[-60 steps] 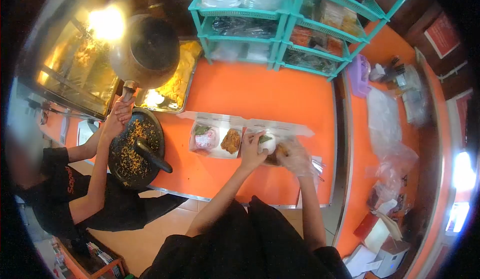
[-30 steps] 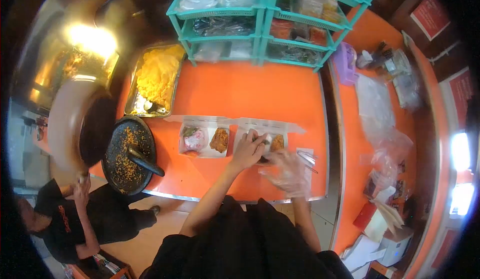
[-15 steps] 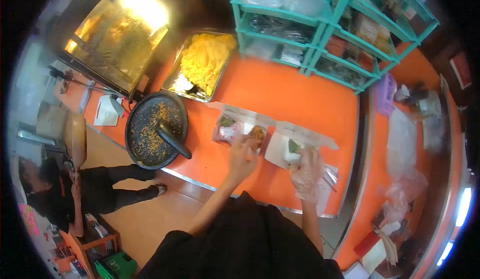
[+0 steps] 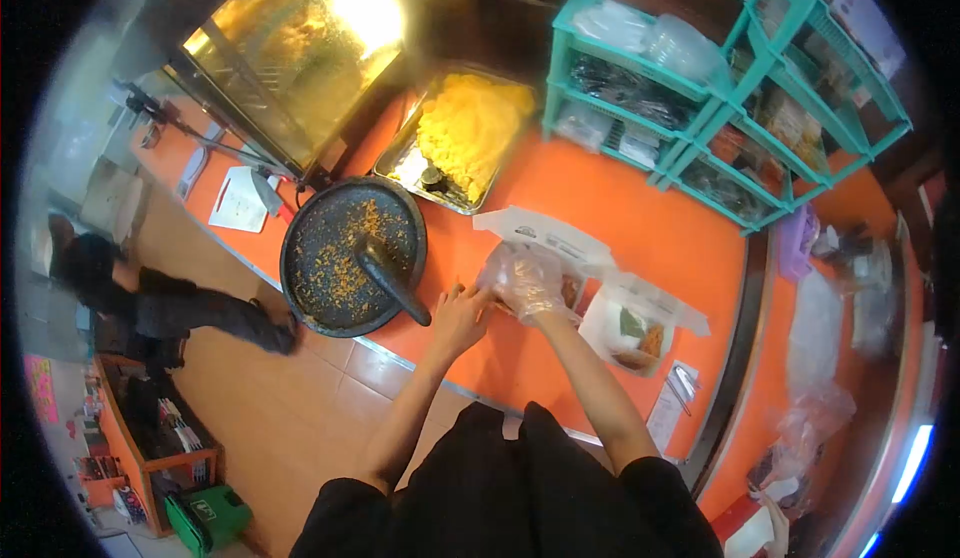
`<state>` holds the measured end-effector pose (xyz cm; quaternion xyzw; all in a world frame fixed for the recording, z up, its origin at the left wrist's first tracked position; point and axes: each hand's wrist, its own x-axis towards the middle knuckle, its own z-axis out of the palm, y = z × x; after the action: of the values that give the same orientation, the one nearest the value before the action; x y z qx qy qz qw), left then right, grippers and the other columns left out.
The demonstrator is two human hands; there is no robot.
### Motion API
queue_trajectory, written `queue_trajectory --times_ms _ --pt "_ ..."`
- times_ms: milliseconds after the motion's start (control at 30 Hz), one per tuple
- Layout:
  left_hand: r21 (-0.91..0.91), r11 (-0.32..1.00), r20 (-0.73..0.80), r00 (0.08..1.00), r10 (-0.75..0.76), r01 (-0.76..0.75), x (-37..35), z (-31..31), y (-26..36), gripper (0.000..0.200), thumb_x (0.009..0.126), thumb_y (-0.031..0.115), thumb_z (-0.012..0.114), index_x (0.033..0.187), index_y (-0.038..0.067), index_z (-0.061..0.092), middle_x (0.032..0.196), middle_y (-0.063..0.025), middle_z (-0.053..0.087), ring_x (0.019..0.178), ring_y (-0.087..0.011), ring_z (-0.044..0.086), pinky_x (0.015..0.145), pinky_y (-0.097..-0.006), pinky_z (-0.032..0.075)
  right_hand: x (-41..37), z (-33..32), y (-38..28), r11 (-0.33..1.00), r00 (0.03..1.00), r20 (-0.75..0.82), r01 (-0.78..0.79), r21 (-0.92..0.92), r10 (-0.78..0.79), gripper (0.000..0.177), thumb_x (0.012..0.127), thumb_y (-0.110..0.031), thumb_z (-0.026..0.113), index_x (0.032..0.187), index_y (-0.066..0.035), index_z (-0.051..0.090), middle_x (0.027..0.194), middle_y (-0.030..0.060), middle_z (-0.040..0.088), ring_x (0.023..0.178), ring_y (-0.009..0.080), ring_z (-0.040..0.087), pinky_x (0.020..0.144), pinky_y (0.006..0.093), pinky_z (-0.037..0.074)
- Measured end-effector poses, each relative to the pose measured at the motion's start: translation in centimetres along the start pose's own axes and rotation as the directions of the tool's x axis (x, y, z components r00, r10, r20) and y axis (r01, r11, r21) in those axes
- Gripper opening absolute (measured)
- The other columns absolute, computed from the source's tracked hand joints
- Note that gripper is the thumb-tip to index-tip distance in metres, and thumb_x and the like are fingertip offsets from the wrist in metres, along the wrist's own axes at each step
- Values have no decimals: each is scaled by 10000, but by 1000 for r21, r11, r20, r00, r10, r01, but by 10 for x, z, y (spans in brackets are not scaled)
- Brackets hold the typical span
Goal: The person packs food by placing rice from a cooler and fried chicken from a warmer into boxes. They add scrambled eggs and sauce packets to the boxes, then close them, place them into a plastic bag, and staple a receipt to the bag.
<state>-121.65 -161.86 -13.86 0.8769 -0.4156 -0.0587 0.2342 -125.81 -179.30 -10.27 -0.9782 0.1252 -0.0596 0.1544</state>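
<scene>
My right hand [image 4: 525, 276], in a clear plastic glove, reaches into the left paper food box [image 4: 545, 230] and covers most of its contents. Its fingertips are hidden, so whether they grip anything cannot be told. My left hand [image 4: 462, 320], bare, is at that box's near left corner with fingers apart and nothing visible in them. To the right stands a second paper food box [image 4: 690, 316], lid up, holding white rice [image 4: 622, 320], a green leaf [image 4: 632, 323] and a browned piece of food [image 4: 652, 341].
Left of the boxes is a stone mortar [image 4: 325, 278] with a pestle [image 4: 392, 280] and orange-brown crumbs. Behind lie a metal tray [image 4: 478, 203] of yellow food and a lit glass cabinet [image 4: 290, 48]. Teal shelves [image 4: 640, 98] stand at the back right. A person [image 4: 170, 303] is at left.
My gloved right hand has moved left from the right box into the left one. My left hand has withdrawn to the left box's near corner. The view has shifted; the person has moved.
</scene>
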Motion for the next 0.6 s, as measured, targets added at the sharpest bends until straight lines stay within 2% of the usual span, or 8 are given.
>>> queue_trajectory --times_ms 100,167,267,367,400,500,600 --pt "77 994 -19 997 -73 75 -3 -1 6 148 889 253 612 1016 194 659 1050 2 651 997 -287 560 837 -451 423 -8 0 4 993 1000 -9 -28 -118 27 388 732 -365 707 1031 -121 674 1105 112 624 995 311 603 833 440 492" --pt "86 993 -44 996 -74 77 -5 3 7 149 902 267 601 1015 195 666 1050 -1 651 985 -290 559 820 -454 427 -15 -25 -3 987 993 82 -69 -149 82 411 713 -358 741 1043 -120 678 1128 120 613 1006 310 599 857 440 486" --pt "89 995 -80 996 -36 43 -3 9 8 148 879 184 606 1006 201 680 1036 -22 650 959 -295 557 803 -457 438 -20 -31 1 997 991 114 -77 21 75 461 717 -333 758 1114 -121 661 1129 129 616 1039 336 597 891 453 476" --pt "-5 1000 -59 998 -28 28 1 6 30 203 829 83 614 994 177 686 1004 -57 638 942 -299 557 804 -448 450 -26 -19 12 988 997 -6 -77 137 79 420 785 -289 701 1169 -134 633 1136 135 616 1067 355 589 895 468 473" --pt "-26 999 -55 998 43 -44 1 5 39 266 777 15 619 1003 142 679 1008 -91 600 936 -302 558 803 -433 459 -29 -18 15 984 995 -50 -81 158 90 409 789 -270 692 1168 -128 629 1139 139 612 1067 354 588 894 467 474" --pt "-158 980 -148 984 101 -124 -3 37 52 238 777 17 621 994 106 660 1013 -133 548 955 -329 558 827 -447 456 -42 -24 18 970 976 -175 -92 223 133 376 802 -212 665 1162 -113 618 1148 152 601 1065 352 583 892 463 475" --pt "-401 913 -89 989 -117 72 -5 48 54 219 776 6 592 988 49 626 1086 -180 522 965 -376 557 781 -458 474 -51 -24 36 974 970 -215 -69 214 116 357 807 -170 651 1151 -89 600 1148 161 584 1058 352 574 889 460 478"
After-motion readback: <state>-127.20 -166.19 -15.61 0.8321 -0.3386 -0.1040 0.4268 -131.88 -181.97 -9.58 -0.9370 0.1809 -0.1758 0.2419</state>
